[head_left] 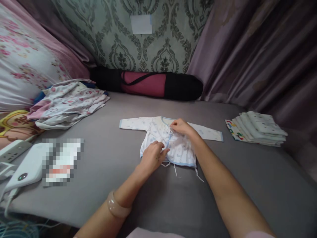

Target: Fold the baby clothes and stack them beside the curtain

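A small white baby shirt (153, 132) with a pale print and blue edging lies spread on the grey bed surface, its sleeves stretched out to both sides. Thin white tie strings (175, 170) hang from its lower hem. My right hand (182, 127) pinches the shirt's front close below the neckline, thumb and fingertips together. Lower on the front rests my left hand (154, 156), its fingers slightly bent and the thumb held apart from them. A pale bangle (116, 205) is on my left wrist.
Folded cloths (260, 127) are stacked at the right. Crumpled printed clothes (74, 102) lie at the far left, with a white power bank (29, 168) and a power strip (15, 150) nearer. A long black and red bag (146, 84) lies along the wall.
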The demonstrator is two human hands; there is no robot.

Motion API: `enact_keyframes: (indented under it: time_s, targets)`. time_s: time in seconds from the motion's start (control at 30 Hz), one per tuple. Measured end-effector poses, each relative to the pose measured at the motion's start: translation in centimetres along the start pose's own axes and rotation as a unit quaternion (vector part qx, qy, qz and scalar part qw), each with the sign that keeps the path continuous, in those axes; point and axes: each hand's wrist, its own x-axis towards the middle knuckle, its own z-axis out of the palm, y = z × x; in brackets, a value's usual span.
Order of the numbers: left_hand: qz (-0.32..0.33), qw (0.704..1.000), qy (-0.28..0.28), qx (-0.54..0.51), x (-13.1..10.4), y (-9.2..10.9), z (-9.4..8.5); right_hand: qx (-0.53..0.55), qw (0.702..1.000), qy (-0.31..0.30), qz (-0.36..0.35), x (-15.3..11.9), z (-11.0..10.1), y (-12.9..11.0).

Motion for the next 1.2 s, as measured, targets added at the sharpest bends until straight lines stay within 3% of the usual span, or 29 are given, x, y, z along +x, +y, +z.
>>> enact_keyframes:
  time_s: [0.13,0.33,0.57,0.67,0.9,1.2]
  targets:
    - [-0.022,0.999,-0.017,0.014,-0.1,0.5,1.1,-0.115,0.992,-0.031,0.036,1.2,0.6,-1.1]
    - [-0.041,0.999,-0.021,0.013,0.3,0.5,1.5,-0.116,0.99,-0.076,0.023,2.0,0.5,-1.4]
    - [-0.043,0.998,-0.031,0.026,0.3,0.8,1.4,-0.172,0.982,-0.033,0.067,1.5,-0.1,-1.7]
    - [-0.04,0.998,-0.038,0.031,0.3,0.9,1.2,-0.165,0.985,-0.038,0.029,1.6,-0.1,-0.9]
    - [-0.038,0.999,-0.033,0.017,0.1,0.9,1.3,-0.175,0.968,-0.064,-0.17,2.5,-0.6,3.1]
    - [-0.022,0.999,-0.005,0.024,0.0,1.3,0.8,-0.228,0.959,-0.053,-0.16,1.7,-0.5,3.4]
